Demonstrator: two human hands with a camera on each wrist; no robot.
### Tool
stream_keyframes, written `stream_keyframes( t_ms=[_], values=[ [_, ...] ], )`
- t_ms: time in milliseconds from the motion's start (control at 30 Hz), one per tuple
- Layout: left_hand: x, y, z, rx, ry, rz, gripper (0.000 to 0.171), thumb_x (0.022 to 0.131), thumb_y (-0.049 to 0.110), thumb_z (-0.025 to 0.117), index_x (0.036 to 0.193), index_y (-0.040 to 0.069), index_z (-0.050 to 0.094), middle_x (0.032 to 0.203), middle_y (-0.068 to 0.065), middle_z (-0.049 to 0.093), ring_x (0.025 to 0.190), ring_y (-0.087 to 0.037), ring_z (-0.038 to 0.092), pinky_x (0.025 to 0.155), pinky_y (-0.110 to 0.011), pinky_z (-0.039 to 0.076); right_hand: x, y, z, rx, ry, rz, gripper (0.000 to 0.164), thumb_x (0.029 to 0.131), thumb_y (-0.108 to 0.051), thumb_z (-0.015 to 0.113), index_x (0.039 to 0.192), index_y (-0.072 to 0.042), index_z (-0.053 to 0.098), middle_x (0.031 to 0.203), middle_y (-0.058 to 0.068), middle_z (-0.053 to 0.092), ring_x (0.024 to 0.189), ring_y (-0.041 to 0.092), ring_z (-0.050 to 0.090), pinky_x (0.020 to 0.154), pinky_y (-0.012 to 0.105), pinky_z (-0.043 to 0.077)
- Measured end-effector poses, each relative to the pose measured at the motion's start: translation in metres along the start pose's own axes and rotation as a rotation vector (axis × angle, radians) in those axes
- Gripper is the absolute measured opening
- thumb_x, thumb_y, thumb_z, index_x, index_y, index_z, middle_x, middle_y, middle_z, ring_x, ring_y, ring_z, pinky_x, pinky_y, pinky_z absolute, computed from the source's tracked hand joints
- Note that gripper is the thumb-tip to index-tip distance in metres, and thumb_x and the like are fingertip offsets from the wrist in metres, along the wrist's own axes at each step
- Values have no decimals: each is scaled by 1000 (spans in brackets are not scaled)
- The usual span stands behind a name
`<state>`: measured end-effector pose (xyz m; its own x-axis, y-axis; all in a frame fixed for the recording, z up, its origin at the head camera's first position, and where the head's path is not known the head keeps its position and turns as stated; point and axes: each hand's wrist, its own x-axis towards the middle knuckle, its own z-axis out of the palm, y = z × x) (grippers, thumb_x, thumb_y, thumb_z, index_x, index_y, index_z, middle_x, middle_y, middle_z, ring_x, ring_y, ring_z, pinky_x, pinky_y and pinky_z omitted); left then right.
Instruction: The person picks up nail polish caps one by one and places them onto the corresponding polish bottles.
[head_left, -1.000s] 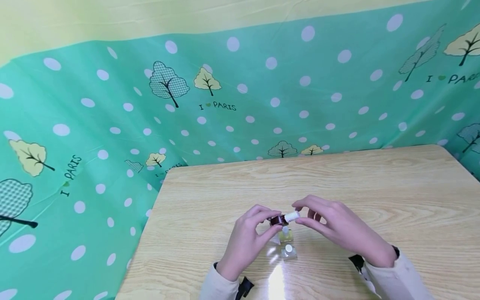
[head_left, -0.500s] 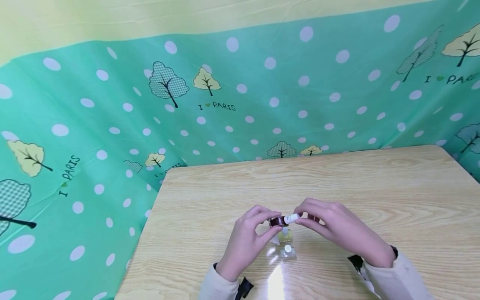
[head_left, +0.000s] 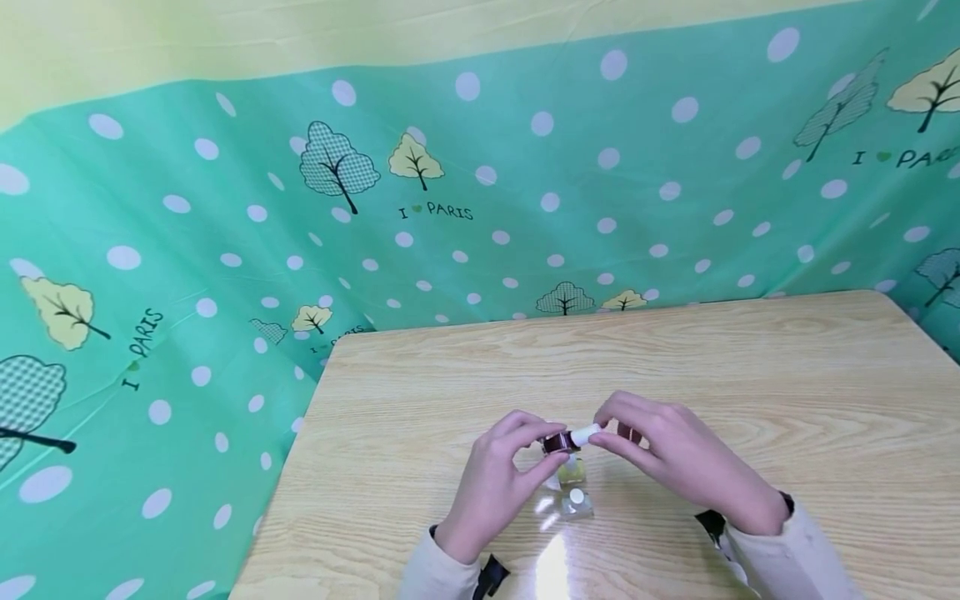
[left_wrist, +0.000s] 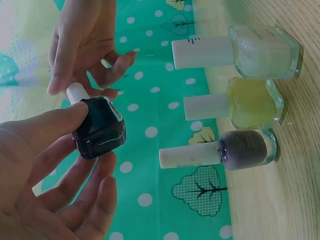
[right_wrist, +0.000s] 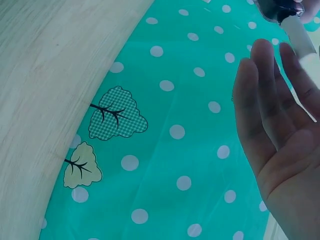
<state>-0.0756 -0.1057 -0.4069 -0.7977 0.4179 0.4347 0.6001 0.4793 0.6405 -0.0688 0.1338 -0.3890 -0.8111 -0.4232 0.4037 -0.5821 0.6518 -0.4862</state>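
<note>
My left hand (head_left: 495,475) pinches a small bottle of dark nail polish (head_left: 559,442) between thumb and fingers, held tilted above the table. The bottle's white cap (head_left: 585,434) points toward my right hand (head_left: 667,450), whose thumb and index finger pinch its end. In the left wrist view the dark glass (left_wrist: 100,125) faces the camera, and the cap looks seated on the bottle. The right wrist view shows the cap (right_wrist: 298,37) near the fingertips, with the other fingers extended; the grip is partly cut off there.
On the wooden table (head_left: 420,375) below stand a whitish nail polish bottle (left_wrist: 265,52), a yellow one (left_wrist: 252,102) and a greyish-purple one (left_wrist: 245,150), in a row. A green dotted cloth (head_left: 510,208) hangs behind the table.
The right thumb and index finger have shifted slightly at the cap's end. The dark bottle stays in the left hand, nearly in the same place.
</note>
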Motion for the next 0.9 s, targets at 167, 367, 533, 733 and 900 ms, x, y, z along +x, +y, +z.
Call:
stream_keyframes(
  t_ms=[167, 367, 533, 733, 900],
  values=[
    [1, -2, -2, 0, 9, -8, 30, 85, 27, 78, 113, 17, 74, 101, 8, 68, 91, -6, 65, 82, -26, 57, -1, 2, -3, 39, 19, -56, 27, 88, -21, 75, 113, -24, 65, 95, -19, 64, 72, -7, 54, 56, 16, 46],
    [1, -2, -3, 5, 4, -14, 30, 85, 26, 78, 113, 17, 74, 101, 8, 68, 91, -5, 65, 82, -26, 56, 1, 3, -5, 70, 30, -163, 36, 85, -8, 77, 117, -21, 67, 106, -16, 66, 76, -6, 57, 61, 14, 49],
    [1, -2, -2, -1, 2, -6, 29, 85, 26, 78, 112, 17, 74, 101, 9, 68, 92, -5, 65, 83, -25, 56, 1, 4, -4, 89, 47, -211, 38, 84, 0, 75, 114, -22, 69, 106, -14, 66, 78, -4, 60, 67, 12, 51],
    [-1, 0, -2, 1, -1, -7, 29, 85, 26, 79, 112, 17, 74, 101, 9, 67, 91, -5, 65, 82, -25, 56, 0, 3, -3, 83, 45, -190, 30, 86, -4, 75, 108, -23, 69, 99, -18, 65, 75, -5, 58, 63, 11, 50],
    [-1, 3, -1, 2, -8, -5, 29, 85, 27, 78, 112, 16, 74, 101, 8, 68, 91, -6, 65, 82, -25, 56, 0, 1, -2, 36, 34, -118, 12, 92, -18, 71, 100, -27, 66, 87, -23, 60, 71, -8, 53, 57, 13, 48]
  ],
)
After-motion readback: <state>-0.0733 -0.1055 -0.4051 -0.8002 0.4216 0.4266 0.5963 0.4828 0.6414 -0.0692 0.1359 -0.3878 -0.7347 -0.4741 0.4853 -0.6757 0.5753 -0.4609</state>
